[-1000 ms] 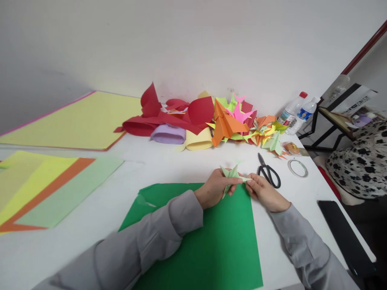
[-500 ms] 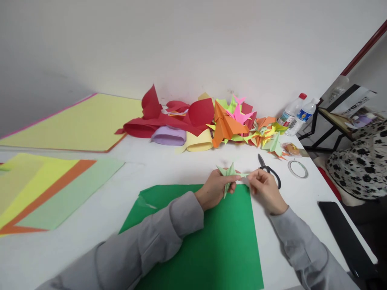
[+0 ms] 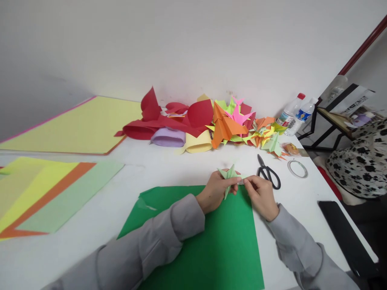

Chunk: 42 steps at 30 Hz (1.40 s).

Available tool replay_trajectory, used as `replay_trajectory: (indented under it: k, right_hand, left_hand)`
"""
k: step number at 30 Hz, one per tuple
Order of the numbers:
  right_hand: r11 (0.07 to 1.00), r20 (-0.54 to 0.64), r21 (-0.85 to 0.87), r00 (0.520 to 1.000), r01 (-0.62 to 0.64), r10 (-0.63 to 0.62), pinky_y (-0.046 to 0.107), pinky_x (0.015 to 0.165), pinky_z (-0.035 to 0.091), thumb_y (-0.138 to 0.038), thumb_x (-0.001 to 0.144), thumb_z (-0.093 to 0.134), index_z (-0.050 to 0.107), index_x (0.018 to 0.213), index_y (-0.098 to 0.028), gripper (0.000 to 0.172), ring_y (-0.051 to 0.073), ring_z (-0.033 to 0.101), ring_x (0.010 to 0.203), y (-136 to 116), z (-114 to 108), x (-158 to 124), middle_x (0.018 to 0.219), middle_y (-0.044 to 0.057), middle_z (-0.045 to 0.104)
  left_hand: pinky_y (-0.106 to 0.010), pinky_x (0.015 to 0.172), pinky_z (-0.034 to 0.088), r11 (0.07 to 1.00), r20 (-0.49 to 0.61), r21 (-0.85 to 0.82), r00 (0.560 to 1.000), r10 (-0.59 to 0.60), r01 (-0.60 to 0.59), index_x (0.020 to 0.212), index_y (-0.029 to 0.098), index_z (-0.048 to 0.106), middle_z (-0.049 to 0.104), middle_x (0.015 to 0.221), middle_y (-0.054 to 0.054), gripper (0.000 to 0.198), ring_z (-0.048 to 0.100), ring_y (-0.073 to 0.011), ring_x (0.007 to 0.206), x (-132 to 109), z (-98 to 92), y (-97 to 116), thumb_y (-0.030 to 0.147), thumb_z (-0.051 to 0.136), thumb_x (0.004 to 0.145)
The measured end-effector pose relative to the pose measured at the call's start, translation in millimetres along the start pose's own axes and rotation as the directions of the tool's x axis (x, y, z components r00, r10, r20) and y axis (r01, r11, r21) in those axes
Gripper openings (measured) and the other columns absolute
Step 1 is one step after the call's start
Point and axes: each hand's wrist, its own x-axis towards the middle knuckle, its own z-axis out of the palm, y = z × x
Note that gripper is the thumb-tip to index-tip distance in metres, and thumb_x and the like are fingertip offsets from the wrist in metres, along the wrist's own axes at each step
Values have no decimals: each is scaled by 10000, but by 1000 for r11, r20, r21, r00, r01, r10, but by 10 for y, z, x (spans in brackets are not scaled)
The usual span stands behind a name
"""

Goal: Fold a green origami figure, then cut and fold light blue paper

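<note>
Big green sheet sits nearest, and over its far edge the left hand has a good grip on a pale green folded paper while the right hand pinches the paper's pointy right end. Black scissors lie just beyond, colourful paper pile farther back.

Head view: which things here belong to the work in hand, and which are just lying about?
Seemingly in use:
pale green folded paper, held in the left hand, its pointed end at the right hand's fingertips

Probably just lying about:
green sheet below
scissors
red-capped bottle
white-capped bottle
orange folded paper
flat black object
</note>
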Motion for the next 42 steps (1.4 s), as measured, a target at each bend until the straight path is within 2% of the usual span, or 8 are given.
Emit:
replay_trajectory:
  k: [4,11,14,18,24,29,34,42]
  right_hand:
    - [975,32,168,989,-148,145,281,531,416,-341,880,531,675,725,-214,246,168,546,541,-9,29,3,620,26,638]
    - [930,0,280,968,-240,250,278,495,409,-326,787,592,681,745,-201,160,148,517,488,14,20,6,588,11,618]
    - [872,-3,398,950,-285,312,280,491,425,-352,771,590,666,727,-197,179,146,528,479,3,-30,35,585,10,622]
    - [837,17,468,950,-283,312,271,492,432,-393,769,612,636,660,-192,230,130,520,465,-19,-80,77,573,5,614]
    - [871,6,408,954,-275,299,261,482,406,-388,729,672,648,708,-188,203,126,505,483,-9,-31,59,588,5,618]
    - [945,-42,274,979,-179,198,261,482,393,-299,737,643,648,726,-202,99,127,498,474,-13,-3,25,575,-9,607]
    - [976,-107,187,985,-111,132,267,484,399,-237,735,622,654,728,-212,42,132,495,462,-16,-8,20,563,-13,605]
    - [974,-127,180,979,-134,158,271,484,407,-248,725,609,634,690,-216,54,133,496,462,-26,2,11,547,-12,600]
  left_hand:
    - [-221,424,395,1000,-3,-8,1000,14,-14,764,113,618,556,458,37,348,495,-94,429,10,-13,-17,303,828,562]
    - [-218,418,387,1000,-9,-22,1000,-5,5,778,112,615,560,459,35,361,492,-92,420,22,-20,-16,292,835,556]
    - [-218,418,385,1000,4,-17,1000,-8,8,775,113,618,564,465,34,341,492,-91,419,25,-32,-28,290,826,572]
    - [-216,420,377,1000,32,10,999,-19,18,747,115,615,570,468,28,309,490,-86,402,19,-44,-24,296,812,592]
    - [-226,421,386,1000,40,31,999,-3,2,768,118,623,573,467,29,314,492,-93,394,24,-55,-41,304,808,596]
    - [-222,417,376,999,40,47,999,9,-11,760,121,627,567,464,33,313,490,-92,394,17,-37,-45,321,807,600]
    - [-222,412,378,997,40,72,999,34,-36,756,123,624,561,450,36,316,485,-94,395,-7,-8,-29,333,803,603]
    - [-225,412,378,995,36,96,999,32,-35,741,127,620,559,440,37,314,488,-96,393,-10,-10,-26,337,804,597]
